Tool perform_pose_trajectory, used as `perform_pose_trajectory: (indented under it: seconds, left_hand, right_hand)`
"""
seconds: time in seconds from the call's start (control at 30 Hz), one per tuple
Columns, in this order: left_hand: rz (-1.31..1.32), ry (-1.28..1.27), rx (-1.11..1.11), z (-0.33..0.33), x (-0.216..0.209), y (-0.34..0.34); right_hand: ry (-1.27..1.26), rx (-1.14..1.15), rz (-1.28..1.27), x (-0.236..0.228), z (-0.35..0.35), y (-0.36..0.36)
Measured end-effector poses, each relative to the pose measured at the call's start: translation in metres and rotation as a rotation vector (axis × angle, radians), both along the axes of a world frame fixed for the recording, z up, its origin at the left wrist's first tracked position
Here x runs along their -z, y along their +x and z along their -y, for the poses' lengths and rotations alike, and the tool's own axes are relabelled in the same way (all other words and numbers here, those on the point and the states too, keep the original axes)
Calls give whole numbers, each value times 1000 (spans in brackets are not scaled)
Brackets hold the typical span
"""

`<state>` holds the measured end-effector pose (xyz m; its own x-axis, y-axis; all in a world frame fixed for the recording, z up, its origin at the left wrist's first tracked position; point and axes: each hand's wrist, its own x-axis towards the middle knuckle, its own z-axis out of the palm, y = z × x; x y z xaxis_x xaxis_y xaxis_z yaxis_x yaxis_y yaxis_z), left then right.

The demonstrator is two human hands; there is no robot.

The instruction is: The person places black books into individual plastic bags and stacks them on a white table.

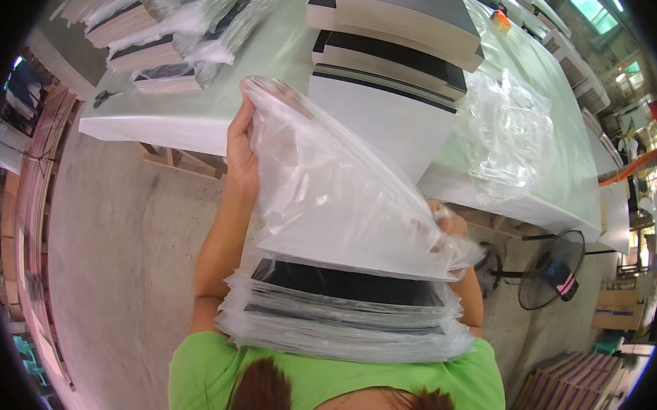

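A clear plastic bag (323, 167) is stretched between my two hands, and a pale flat sheet seems to show through it. My left hand (244, 141) is closed on the bag's upper left corner, with the thumb up along its edge. At the lower right, my right hand (448, 227) is closed on the bag's bunched side; the film partly covers its fingers. Close to my chest, just below the bag, lies a stack of plastic-wrapped black sheets (347, 282). Film edges stick out on both sides of that stack.
Tall piles of black-topped boards (395, 60) stand on the covered table (154, 125) ahead. Film-wrapped bundles (154, 51) and scissors (105, 98) are at its left. Loose clear bags (509, 133) and an orange tape roll (501, 21) lie right. A fan (552, 270) stands at right.
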<state>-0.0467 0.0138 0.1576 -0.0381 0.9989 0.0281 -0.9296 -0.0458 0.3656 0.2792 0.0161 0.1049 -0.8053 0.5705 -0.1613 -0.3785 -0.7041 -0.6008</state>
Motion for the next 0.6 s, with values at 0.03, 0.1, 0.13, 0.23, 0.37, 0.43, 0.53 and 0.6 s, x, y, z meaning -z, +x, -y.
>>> perform_pose_trajectory:
  seconds: [0.03, 0.1, 0.13, 0.23, 0.37, 0.43, 0.53, 0.6]
  left_hand:
    - [99, 5, -31, -2, -2, 0]
    - [130, 26, 85, -3, 18, 2]
    - [57, 46, 203, -1, 29, 4]
    - [-156, 33, 636, 0, 76, -1]
    - [-345, -70, 706, 2, 135, -8]
    - [-414, 19, 334, 3, 140, -10]
    - [-278, 313, -68, -4, 74, 0]
    - [200, 188, 176, -19, 73, -11]
  right_hand:
    - [35, -20, -16, -1, 4, 4]
    - [92, 20, -105, 0, 2, 10]
    - [96, 105, -186, -2, -4, 12]
    - [71, 341, -398, -6, -24, 12]
    - [-42, 389, -341, -7, -27, 2]
    - [-154, 275, -218, -10, -15, -1]
    - [-274, 104, -74, -16, 1, 9]
    - [199, -99, 65, 26, -9, 38]
